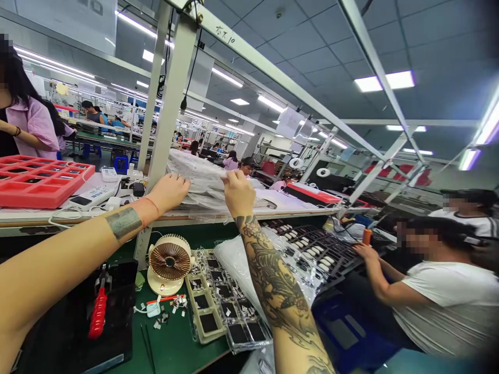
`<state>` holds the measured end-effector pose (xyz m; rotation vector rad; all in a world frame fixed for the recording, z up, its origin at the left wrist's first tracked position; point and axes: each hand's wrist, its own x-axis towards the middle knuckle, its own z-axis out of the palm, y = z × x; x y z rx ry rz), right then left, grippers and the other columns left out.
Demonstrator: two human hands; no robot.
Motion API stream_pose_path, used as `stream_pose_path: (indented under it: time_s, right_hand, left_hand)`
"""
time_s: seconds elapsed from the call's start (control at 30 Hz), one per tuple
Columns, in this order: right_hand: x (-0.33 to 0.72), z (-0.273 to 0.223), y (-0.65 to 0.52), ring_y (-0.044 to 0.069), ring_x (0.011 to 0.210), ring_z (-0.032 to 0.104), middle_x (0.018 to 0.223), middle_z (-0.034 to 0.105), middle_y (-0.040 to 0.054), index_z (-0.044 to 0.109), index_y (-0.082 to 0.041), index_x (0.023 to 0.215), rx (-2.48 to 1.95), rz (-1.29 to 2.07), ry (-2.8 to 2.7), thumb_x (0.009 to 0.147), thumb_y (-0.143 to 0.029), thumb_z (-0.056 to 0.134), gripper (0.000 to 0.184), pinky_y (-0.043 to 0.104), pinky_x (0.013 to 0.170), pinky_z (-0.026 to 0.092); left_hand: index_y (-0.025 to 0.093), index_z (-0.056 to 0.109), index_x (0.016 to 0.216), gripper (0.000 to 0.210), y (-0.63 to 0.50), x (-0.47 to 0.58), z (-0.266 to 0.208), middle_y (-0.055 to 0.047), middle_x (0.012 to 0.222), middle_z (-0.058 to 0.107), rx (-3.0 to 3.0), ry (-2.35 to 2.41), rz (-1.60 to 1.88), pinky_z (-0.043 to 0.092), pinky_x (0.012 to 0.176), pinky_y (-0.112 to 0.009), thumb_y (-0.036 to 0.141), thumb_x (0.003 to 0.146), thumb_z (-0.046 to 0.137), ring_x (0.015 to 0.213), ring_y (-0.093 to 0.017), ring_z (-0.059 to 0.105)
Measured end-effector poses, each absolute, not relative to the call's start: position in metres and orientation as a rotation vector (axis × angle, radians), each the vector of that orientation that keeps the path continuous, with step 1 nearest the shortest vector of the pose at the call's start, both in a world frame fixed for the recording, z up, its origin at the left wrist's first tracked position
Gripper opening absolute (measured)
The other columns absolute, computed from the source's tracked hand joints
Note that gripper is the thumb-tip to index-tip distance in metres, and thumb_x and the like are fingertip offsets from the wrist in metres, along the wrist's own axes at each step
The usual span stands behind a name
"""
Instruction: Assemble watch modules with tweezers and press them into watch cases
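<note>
A pile of thin, see-through plastic, perhaps stacked trays or sheets (205, 182), lies on the raised shelf in front of me. My left hand (170, 193) is at its left side, fingers curled over the plastic edge. At its right side my right hand (239, 193) is closed, thumb and forefinger pinching the plastic. The fingertips of both hands are partly hidden. Below, on the green bench (175, 337), stand a cream fan (170, 262), a beige compartment tray (205, 306) and a clear compartment tray (237, 317) with dark square pads and small parts.
A red foam tray (39, 179) and a white device (91, 197) with cables sit on the shelf at left. Red-handled pliers (98, 311) and tweezers (148, 348) lie below. A metal post (167, 98) rises beside my left hand. A co-worker (440, 285) sits at right.
</note>
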<state>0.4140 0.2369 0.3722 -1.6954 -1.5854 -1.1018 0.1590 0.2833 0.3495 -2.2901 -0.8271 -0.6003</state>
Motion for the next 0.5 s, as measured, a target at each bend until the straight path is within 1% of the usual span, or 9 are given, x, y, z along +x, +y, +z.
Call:
stream_pose_path:
  time_s: [0.1, 0.2, 0.33, 0.4, 0.5]
  right_hand:
    - [0.424, 0.350, 0.226, 0.021, 0.094, 0.064, 0.118, 0.075, 0.0112, 0.076, -0.019, 0.118, -1.658, -1.143, -1.561, 0.114, -0.028, 0.054, 0.024, 0.034, 0.072, 0.031]
    - [0.431, 0.337, 0.211, 0.022, 0.100, 0.067, 0.121, 0.077, 0.0112, 0.077, -0.020, 0.121, -1.585, -1.188, -1.561, 0.112, -0.022, 0.054, 0.025, 0.033, 0.080, 0.040]
    - [0.444, 0.324, 0.186, 0.023, 0.105, 0.070, 0.124, 0.079, 0.0116, 0.077, -0.019, 0.123, -1.498, -1.225, -1.543, 0.111, -0.025, 0.056, 0.025, 0.032, 0.086, 0.046]
    - [0.453, 0.319, 0.172, 0.023, 0.105, 0.072, 0.122, 0.080, 0.0116, 0.077, -0.019, 0.121, -1.431, -1.256, -1.516, 0.113, -0.027, 0.056, 0.024, 0.032, 0.088, 0.049]
    - [0.464, 0.314, 0.149, 0.023, 0.104, 0.074, 0.116, 0.080, 0.0110, 0.076, -0.019, 0.119, -1.271, -1.333, -1.469, 0.113, -0.025, 0.056, 0.022, 0.031, 0.091, 0.053]
  left_hand:
    - [0.002, 0.075, 0.122, 0.032, 0.285, 0.160, 0.348, -0.027, 0.115, 0.079, -2.294, -0.818, -0.625, 0.052, 0.088, -0.045, 0.004, 0.104, 0.048, 0.110, -0.036, 0.074]
    - [0.003, 0.076, 0.119, 0.032, 0.288, 0.159, 0.347, -0.027, 0.114, 0.079, -2.295, -0.811, -0.646, 0.051, 0.087, -0.046, 0.003, 0.103, 0.049, 0.106, -0.037, 0.073]
    - [0.004, 0.076, 0.115, 0.031, 0.289, 0.156, 0.344, -0.027, 0.112, 0.078, -2.284, -0.811, -0.668, 0.051, 0.089, -0.046, 0.002, 0.102, 0.048, 0.106, -0.036, 0.072]
    - [0.004, 0.076, 0.115, 0.031, 0.287, 0.155, 0.342, -0.026, 0.114, 0.078, -2.275, -0.811, -0.678, 0.051, 0.092, -0.045, 0.002, 0.103, 0.048, 0.109, -0.035, 0.071]
    - [0.006, 0.075, 0.114, 0.028, 0.285, 0.155, 0.341, -0.023, 0.114, 0.078, -2.266, -0.821, -0.688, 0.051, 0.095, -0.042, 0.002, 0.103, 0.049, 0.110, -0.033, 0.071]
